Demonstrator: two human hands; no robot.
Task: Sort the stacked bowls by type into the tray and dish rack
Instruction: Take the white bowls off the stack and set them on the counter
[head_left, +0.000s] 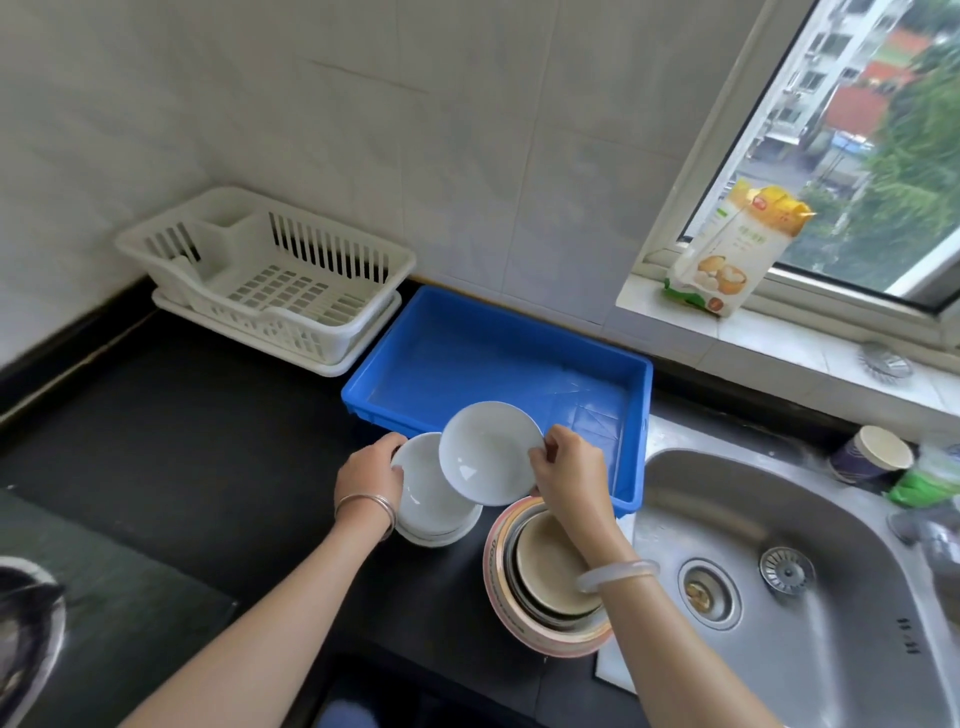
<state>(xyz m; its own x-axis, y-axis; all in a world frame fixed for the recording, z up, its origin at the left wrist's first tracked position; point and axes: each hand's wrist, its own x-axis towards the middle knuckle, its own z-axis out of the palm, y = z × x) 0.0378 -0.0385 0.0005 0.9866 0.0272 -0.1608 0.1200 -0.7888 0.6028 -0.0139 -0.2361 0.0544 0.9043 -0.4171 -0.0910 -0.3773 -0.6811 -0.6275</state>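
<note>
Fingers of our right hand (563, 467) pinch a white bowl (491, 451) by its rim, tilted above the near edge of the blue tray (636, 447); our left hand (370, 475) grips the white bowl stack (434, 512).

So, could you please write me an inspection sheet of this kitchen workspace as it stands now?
Surface: black countertop, bare in the middle; steel sink at right.
Job's things: white dish rack and blue tray hold no bowls; white bowl stack beside a mixed bowl stack at the sink's edge.
Clutter: flour bag and metal scrubber on the sill; paper cup behind the sink.
Grippers: left hand steadies the white stack; right hand fingers pinch a tilted white bowl by its rim.
Cables: nothing seen.
Surroundings: tiled wall, window at right.
</note>
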